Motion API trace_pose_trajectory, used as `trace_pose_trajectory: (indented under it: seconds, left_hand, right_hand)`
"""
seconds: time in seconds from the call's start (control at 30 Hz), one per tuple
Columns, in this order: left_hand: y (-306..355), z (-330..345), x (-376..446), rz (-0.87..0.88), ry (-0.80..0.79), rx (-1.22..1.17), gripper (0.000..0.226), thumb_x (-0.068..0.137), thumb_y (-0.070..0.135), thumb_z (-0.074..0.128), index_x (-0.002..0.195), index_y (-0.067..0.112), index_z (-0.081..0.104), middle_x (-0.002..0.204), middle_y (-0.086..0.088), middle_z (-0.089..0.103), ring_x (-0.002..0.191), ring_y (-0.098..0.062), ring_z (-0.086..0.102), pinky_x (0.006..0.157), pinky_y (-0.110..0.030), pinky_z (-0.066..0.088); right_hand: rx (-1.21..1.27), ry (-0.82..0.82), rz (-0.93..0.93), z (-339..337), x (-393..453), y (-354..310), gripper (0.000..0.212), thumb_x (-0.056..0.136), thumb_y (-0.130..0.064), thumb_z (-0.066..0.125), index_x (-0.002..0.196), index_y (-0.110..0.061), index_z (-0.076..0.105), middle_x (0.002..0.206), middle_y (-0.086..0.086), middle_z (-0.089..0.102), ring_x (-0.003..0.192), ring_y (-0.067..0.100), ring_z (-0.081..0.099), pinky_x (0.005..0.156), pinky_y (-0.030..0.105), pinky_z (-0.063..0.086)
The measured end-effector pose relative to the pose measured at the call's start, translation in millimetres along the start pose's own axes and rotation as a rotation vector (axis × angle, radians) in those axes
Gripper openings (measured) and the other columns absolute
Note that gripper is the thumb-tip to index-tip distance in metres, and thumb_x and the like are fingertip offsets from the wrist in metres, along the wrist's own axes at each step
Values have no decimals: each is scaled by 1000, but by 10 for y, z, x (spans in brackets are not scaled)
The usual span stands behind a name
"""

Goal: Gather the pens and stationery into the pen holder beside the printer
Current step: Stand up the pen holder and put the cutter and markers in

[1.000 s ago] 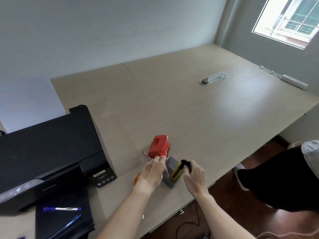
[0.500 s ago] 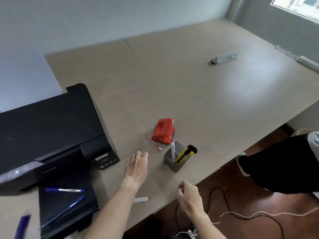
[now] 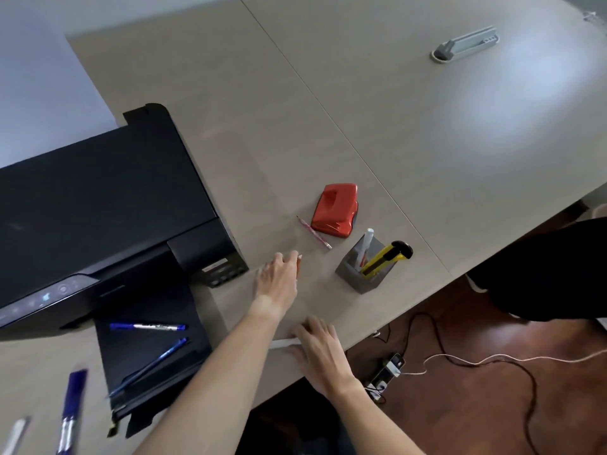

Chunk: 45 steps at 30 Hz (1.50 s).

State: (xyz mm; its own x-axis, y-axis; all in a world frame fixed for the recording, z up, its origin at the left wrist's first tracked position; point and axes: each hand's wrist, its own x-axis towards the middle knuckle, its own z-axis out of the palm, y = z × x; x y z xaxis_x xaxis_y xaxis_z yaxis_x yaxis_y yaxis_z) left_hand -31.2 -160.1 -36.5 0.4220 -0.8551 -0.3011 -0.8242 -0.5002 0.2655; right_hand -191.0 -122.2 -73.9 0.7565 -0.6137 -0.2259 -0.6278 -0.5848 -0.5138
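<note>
The grey pen holder [image 3: 356, 274] stands near the table's front edge, right of the black printer [image 3: 98, 208]. It holds a white marker [image 3: 366, 244] and a yellow utility knife [image 3: 389, 256]. My left hand [image 3: 279, 279] lies flat on the table, its fingertips on a small orange item [image 3: 299, 265]. Near the front edge, my right hand [image 3: 317, 344] rests with its fingers over one end of a white stick [image 3: 281, 343] that lies on the table. A pink pencil [image 3: 313, 232] lies beside a red hole punch [image 3: 335, 210].
The printer's output tray [image 3: 184, 362] carries a blue marker [image 3: 147, 326] and a blue pen [image 3: 154, 359]. More blue pens [image 3: 72, 408] and a white item [image 3: 16, 433] lie at the bottom left. Cables and a power strip [image 3: 389, 369] are on the floor. A grey cable port [image 3: 466, 44] sits far right.
Both hands left the pen holder, which now holds the knife and marker. My left hand moved left onto the orange item; my right hand dropped to the white stick at the table edge.
</note>
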Motion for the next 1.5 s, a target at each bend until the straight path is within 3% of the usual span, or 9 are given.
trace_pose_trajectory:
  seconds: [0.1, 0.23, 0.6, 0.73, 0.83, 0.9, 1.13, 1.37, 1.5]
  left_hand:
    - [-96, 15, -10, -5, -4, -12, 42, 89, 21, 60, 128, 19, 45, 114, -14, 57, 103, -37, 62, 86, -45, 48]
    - [-207, 5, -42, 1, 8, 2, 36, 91, 21, 57, 125, 19, 47, 111, -14, 57, 101, -36, 62, 82, -45, 49]
    - [-488, 2, -294, -58, -10, 15, 28, 87, 13, 61, 114, 10, 53, 110, -14, 57, 99, -32, 62, 80, -38, 50]
    - [-543, -109, -400, -78, 0, -76, 26, 86, 10, 59, 112, 10, 54, 106, -13, 54, 89, -35, 65, 74, -41, 54]
    - [-501, -287, -397, -48, 1, -197, 34, 79, 17, 62, 112, 15, 57, 102, -9, 54, 92, -33, 63, 74, -38, 53]
    - [-418, -418, -370, -14, -7, -270, 41, 73, 21, 62, 114, 17, 60, 101, -7, 56, 94, -29, 61, 81, -37, 53]
    - [129, -884, -216, 118, 100, -451, 28, 70, 20, 63, 98, 21, 62, 95, 3, 63, 87, -14, 59, 72, -17, 46]
    - [638, -940, -168, 264, 152, -495, 24, 68, 23, 70, 92, 21, 69, 91, 4, 67, 77, -7, 60, 64, -1, 38]
    - [732, -770, -155, 313, 84, -424, 29, 70, 22, 67, 98, 17, 71, 103, 0, 63, 89, -11, 61, 77, -6, 42]
  right_hand:
    - [-22, 54, -32, 17, -3, 41, 16, 79, -30, 62, 89, -22, 52, 92, 1, 54, 87, 25, 54, 76, 31, 34]
    - [-29, 53, -14, -7, -11, 122, 17, 80, -29, 64, 89, -22, 51, 93, 0, 55, 88, 25, 54, 74, 33, 41]
    - [-34, 48, -17, -140, -92, 338, 14, 85, -34, 58, 90, -24, 51, 92, -4, 54, 87, 18, 48, 74, 27, 30]
    - [-86, 174, -34, -355, -228, 457, 22, 83, -25, 67, 90, -24, 46, 81, -5, 54, 76, 15, 47, 71, 30, 33]
    - [-67, 306, -45, -711, -318, 543, 9, 95, -31, 44, 95, -23, 48, 86, -6, 53, 76, 13, 48, 74, 29, 38]
    - [-13, 416, -56, -1012, -368, 603, 27, 100, -35, 31, 99, -20, 54, 89, -4, 55, 76, 13, 49, 75, 26, 39]
    - [-68, 643, -20, -2004, -353, 943, 26, 98, -36, 36, 98, -20, 56, 87, -2, 57, 77, 19, 53, 75, 29, 40]
    - [-146, 478, -83, -2206, -128, 926, 12, 94, -31, 48, 92, -22, 56, 88, -14, 55, 86, 11, 55, 85, 26, 40]
    - [-71, 430, -22, -2119, -55, 791, 6, 94, -22, 55, 100, -21, 56, 86, -19, 47, 85, 8, 53, 82, 25, 41]
